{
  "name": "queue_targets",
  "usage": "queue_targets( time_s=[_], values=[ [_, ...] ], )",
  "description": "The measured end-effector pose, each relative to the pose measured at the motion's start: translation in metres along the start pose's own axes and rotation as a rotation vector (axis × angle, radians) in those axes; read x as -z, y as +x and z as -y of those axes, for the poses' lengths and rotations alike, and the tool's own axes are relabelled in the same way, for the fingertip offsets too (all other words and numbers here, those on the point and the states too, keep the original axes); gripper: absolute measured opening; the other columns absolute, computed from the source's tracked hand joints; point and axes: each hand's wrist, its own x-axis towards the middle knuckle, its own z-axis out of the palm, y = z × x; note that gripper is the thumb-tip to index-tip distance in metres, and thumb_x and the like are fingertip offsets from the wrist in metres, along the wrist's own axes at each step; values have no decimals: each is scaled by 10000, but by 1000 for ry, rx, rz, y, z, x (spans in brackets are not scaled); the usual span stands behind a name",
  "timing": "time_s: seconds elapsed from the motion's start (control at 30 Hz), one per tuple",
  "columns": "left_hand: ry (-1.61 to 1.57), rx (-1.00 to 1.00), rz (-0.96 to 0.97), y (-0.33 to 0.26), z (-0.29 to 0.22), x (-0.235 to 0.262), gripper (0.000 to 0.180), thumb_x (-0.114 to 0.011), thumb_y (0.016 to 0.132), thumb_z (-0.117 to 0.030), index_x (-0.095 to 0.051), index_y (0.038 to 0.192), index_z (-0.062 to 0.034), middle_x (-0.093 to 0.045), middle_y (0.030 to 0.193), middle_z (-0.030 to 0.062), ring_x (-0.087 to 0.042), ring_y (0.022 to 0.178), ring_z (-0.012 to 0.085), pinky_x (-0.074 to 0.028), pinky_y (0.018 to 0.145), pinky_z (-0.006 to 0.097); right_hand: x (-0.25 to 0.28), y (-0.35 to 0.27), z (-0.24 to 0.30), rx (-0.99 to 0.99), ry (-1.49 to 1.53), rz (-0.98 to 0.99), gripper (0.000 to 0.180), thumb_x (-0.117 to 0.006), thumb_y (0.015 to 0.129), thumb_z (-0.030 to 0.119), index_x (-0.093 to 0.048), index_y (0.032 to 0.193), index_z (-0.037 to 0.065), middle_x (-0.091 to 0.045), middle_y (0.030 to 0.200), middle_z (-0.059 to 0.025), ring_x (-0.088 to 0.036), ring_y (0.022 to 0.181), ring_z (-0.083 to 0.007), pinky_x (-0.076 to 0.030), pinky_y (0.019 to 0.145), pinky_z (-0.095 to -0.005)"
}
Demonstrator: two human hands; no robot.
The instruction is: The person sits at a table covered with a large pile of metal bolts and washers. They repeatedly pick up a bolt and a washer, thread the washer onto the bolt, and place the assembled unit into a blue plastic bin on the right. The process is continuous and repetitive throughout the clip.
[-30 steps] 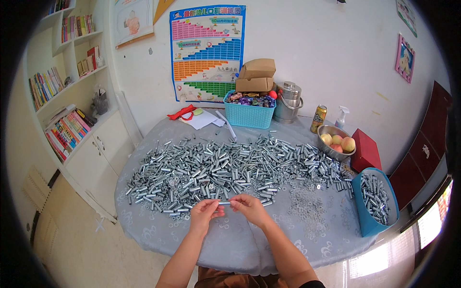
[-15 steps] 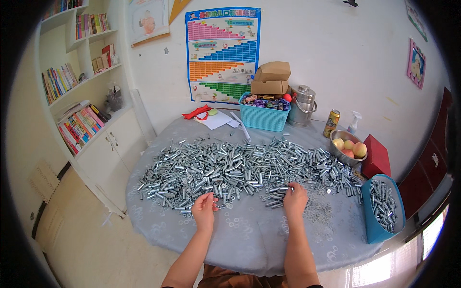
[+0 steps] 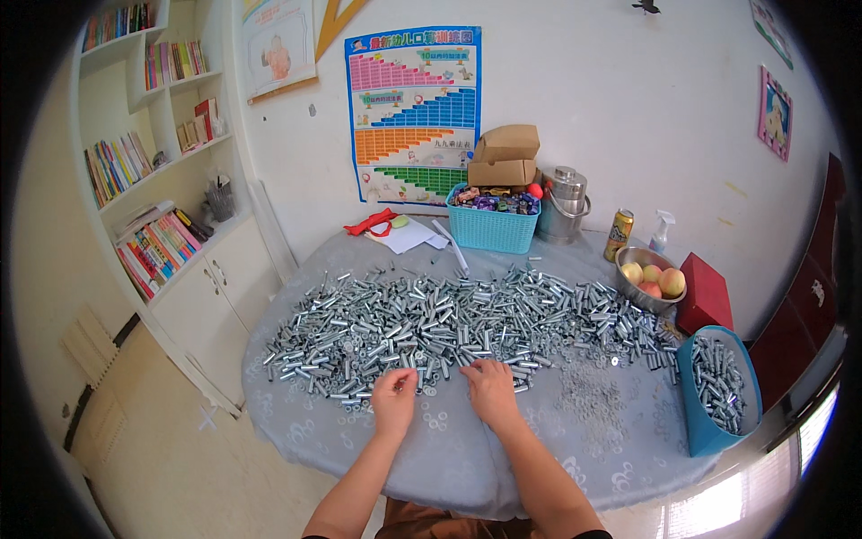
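A wide pile of silvery metal tubes (image 3: 431,310), mixed with small ring washers, covers the middle of the table. At the pile's front edge my left hand (image 3: 394,404) is closed, thumb and fingers pinched together. Whatever sits in that pinch is too small to make out. Just to its right, my right hand (image 3: 493,395) reaches into the front of the pile with its fingers bent down and close together. Its fingertips touch the metal parts, and what they grip is hidden. The two hands are a short gap apart. Loose washers (image 3: 590,395) lie scattered right of my right hand.
A blue bin (image 3: 705,440) of metal tubes stands at the table's right edge. Behind it are a red box (image 3: 704,296), a steel bowl (image 3: 639,296) of fruit, a can (image 3: 619,234) and a spray bottle (image 3: 661,235). Farther back stand a turquoise basket (image 3: 492,231) and a metal pot (image 3: 563,207).
My right hand has moved left from the tubes at the right of the pile to beside my left hand. My left hand has shifted slightly right and remains pinched.
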Motion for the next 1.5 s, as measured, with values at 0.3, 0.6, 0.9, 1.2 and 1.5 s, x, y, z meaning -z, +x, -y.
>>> queue_targets(
  time_s=[0.3, 0.6, 0.9, 1.2, 1.5],
  values=[
    [530, -703, 409, 32, -45, -41, 126, -603, 674, -41, -651, 790, -54, -558, 801, 80, -491, 860, 266, -426, 721, 354, 7, 0, -8, -153, -8, 77, 153, -604, 709, 110, -658, 852, 113, -603, 901, -51, -545, 892, -238, -383, 804, -383],
    [731, -878, 597, 43, -35, -64, 81, -518, 704, -85, -586, 722, -44, -497, 805, 75, -468, 894, 229, -395, 788, 340, 6, -2, -9, -94, -52, 82, 188, -623, 690, 126, -671, 869, 92, -621, 936, -43, -549, 898, -221, -381, 812, -382],
    [192, -614, 315, 37, -38, -47, 113, -587, 742, -14, -552, 848, 5, -552, 866, 91, -550, 785, 225, -460, 669, 316, 3, -4, -11, -57, -47, 19, 195, -634, 696, 135, -668, 887, 116, -611, 882, -23, -543, 896, -221, -372, 816, -384],
    [-712, 281, 151, -4, -14, -6, 224, -570, 812, 28, -491, 1021, 6, -583, 831, 99, -613, 757, 184, -547, 682, 324, 13, 2, 3, -224, 232, 9, 211, -665, 707, 131, -648, 914, 95, -625, 822, -69, -571, 822, -232, -401, 790, -360],
    [-861, 469, 90, -3, -16, 4, 183, -574, 815, 21, -540, 995, 27, -606, 855, 129, -628, 748, 196, -553, 693, 305, 5, 1, 9, -536, 1052, 67, 173, -645, 794, 93, -626, 959, 45, -607, 811, -5, -527, 762, -80, -441, 684, -227]
  ],
)
